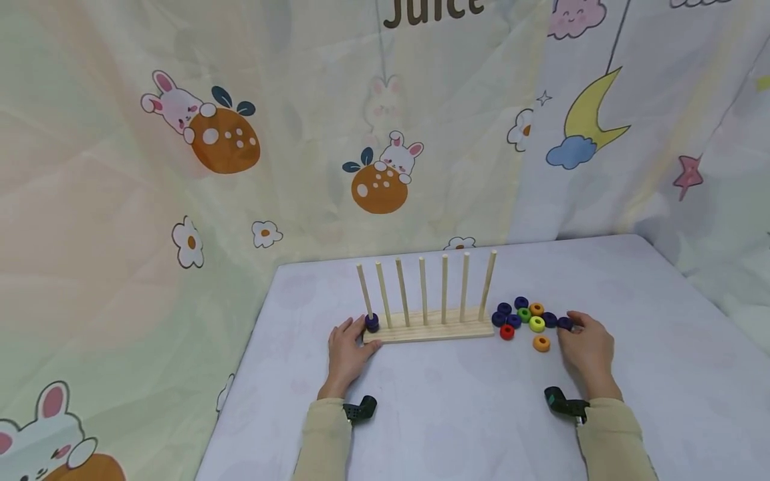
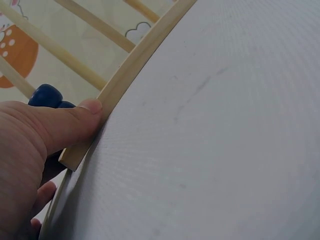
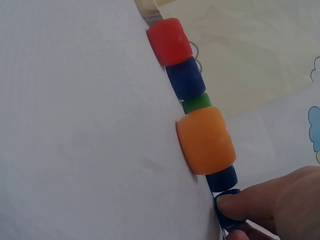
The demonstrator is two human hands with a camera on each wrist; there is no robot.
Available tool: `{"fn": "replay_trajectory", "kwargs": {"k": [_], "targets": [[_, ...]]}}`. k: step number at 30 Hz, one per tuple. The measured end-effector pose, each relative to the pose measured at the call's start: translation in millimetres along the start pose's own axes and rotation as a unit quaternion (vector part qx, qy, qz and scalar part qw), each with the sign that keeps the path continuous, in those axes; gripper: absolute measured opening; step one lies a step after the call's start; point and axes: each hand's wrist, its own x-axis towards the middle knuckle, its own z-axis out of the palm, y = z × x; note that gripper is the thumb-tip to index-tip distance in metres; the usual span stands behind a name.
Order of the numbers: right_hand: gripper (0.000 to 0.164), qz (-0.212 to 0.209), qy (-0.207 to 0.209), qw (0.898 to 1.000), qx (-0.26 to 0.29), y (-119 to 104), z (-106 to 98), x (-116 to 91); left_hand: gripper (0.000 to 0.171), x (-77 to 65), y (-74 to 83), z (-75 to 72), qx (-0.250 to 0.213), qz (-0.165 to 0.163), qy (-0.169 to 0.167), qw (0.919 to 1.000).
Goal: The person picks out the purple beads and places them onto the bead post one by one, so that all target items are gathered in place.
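A white-covered desk (image 1: pixel 457 414) holds my wooden rack (image 1: pixel 430 333), nearer the far edge than to me and left of centre, with seven upright pegs (image 1: pixel 444 288) in a row. My left hand (image 1: pixel 347 353) grips the rack's left end, thumb on its front side. Toward the desk's right edge, my right hand (image 1: pixel 591 347) pinches a dark-blue bead (image 1: pixel 565 323) between thumb and fingers, at the right end of a loose cluster; whether it is lifted, I cannot tell. Threading beads onto pegs looks barely begun: the leftmost peg (image 1: pixel 363 290) carries what appear to be two dark-blue beads (image 1: pixel 371 323), low against the base, and the other six pegs are bare. Eleven beads remain off the pegs, counting the pinched one: six dark blue (image 1: pixel 498 318), two orange (image 1: pixel 541 344), one red (image 1: pixel 507 332), one green (image 1: pixel 524 314), one yellow (image 1: pixel 537 324). One orange bead lies slightly apart, farthest from the far edge.
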Motion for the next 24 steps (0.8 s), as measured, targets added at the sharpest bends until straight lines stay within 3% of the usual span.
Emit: {"fn": "replay_trajectory", "kwargs": {"k": [11, 24], "targets": [[0.046, 0.019, 0.006, 1.000, 0.015, -3, -4, -4, 0.066, -0.3, 0.3, -1.5, 0.009, 0.007, 0.000, 0.9999], [0.050, 0.021, 0.038, 0.994, 0.103, -26, -3, -16, 0.066, 0.0, -1.3, -0.8, 0.014, 0.007, 0.000, 0.9999]]}}
